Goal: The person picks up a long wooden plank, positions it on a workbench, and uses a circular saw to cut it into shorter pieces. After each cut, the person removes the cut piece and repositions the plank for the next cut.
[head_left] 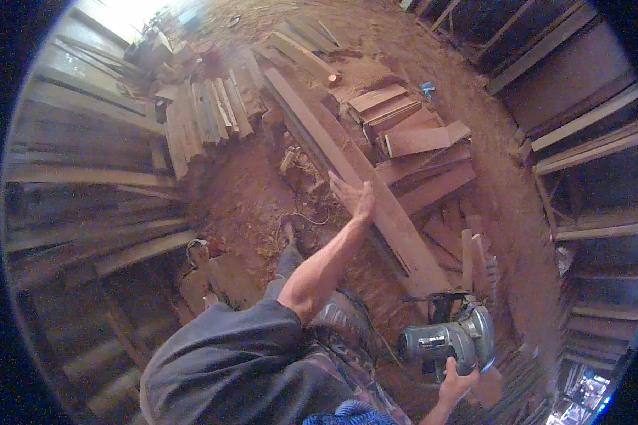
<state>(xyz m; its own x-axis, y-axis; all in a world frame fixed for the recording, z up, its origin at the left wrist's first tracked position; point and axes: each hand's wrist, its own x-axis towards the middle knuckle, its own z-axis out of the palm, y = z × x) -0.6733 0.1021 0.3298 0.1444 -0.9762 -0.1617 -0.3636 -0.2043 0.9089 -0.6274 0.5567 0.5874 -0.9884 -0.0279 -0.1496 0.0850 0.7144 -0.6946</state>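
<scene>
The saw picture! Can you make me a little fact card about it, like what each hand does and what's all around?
Left hand: laid on the long board, fingers spread
Right hand: holding the power saw
Saw's place: at the board's near end; whether the blade is cutting can't be told
Right of the board: a pile of wood pieces
Far left: a row of planks
Ground: reddish brown
Small blue thing: beyond the wood pile, too small to name

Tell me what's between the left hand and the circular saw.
Head view: just a stretch of the long plank, no loose object visible on it.
</scene>
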